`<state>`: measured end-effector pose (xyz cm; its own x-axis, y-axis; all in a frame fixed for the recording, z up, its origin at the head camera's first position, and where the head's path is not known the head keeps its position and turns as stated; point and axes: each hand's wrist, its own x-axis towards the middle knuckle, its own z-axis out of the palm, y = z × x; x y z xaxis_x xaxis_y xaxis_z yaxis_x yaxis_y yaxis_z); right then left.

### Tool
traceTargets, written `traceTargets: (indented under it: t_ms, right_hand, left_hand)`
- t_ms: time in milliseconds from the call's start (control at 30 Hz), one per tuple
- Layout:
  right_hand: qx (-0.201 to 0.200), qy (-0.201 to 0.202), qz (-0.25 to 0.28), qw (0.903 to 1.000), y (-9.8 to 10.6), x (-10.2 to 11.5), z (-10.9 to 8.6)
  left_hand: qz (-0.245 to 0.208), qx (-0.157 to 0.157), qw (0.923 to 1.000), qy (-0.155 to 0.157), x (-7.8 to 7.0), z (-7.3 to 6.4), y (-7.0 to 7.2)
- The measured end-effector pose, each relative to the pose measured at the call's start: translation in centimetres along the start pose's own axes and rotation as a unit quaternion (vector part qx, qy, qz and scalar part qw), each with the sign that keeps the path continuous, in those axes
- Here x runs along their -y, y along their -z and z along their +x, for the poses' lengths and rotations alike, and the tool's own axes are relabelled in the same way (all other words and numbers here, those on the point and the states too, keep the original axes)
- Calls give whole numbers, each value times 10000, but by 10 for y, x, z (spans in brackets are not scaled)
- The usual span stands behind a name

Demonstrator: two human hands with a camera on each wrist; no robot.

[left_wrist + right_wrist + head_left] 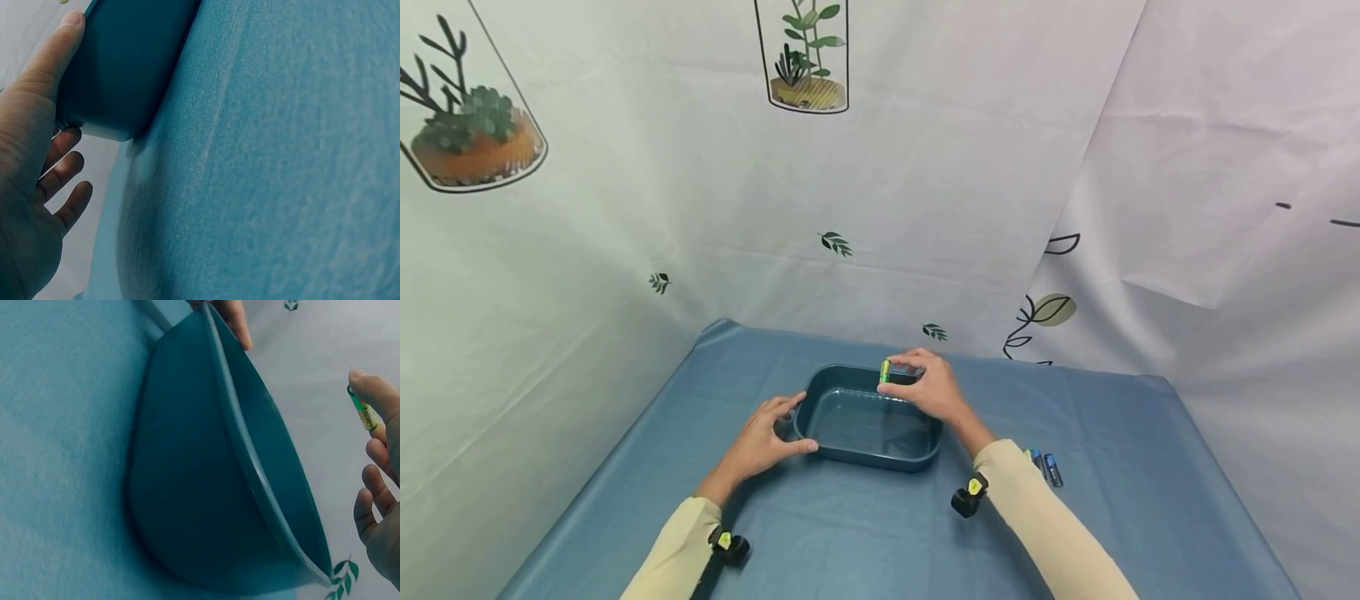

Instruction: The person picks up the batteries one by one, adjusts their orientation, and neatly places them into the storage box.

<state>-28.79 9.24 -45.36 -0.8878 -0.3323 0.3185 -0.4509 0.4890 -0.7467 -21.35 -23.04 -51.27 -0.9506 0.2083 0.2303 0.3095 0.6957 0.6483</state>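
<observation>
1. Upper left of the frame: a pale curtain [602,167] with printed potted plants stands behind the blue tablecloth [850,542].
2. Lower left: a cream left sleeve [670,550] bears a black wrist camera [736,550].
3. Left of centre: the left hand [760,437], thumb and fingers spread wide, touches the left end of the rectangular dark teal dish [865,427], thumb at the near rim.
4. Centre: the dish sits on the tablecloth. A green-and-yellow cylindrical battery [885,372] is held clear of it, seen upright against its far rim.
5. Right of centre: the right hand [931,388] pinches that battery between thumb and forefinger, blocking part of the dish's upper-right corner.
6. Lower right: a cream right sleeve [1037,517], with a second black camera [967,497], partly covers 2 dark, blue-ended batteries [1055,471] and a green object [1027,453], too hidden to identify.
7. Further right, mid-height: a leafy sprig print [1054,310] on the curtain.
</observation>
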Motion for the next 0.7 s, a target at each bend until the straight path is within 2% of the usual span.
traceTargets:
  t_ms: [267,700]
  right_hand:
    - [192,-194,195,9994,-23,3,3]
    - [355,-89,561,9978,-54,10,9]
  left_hand:
    - [-27,-16,10000,-14,0,0,0]
    - [-19,42,10000,41,-1,2,2]
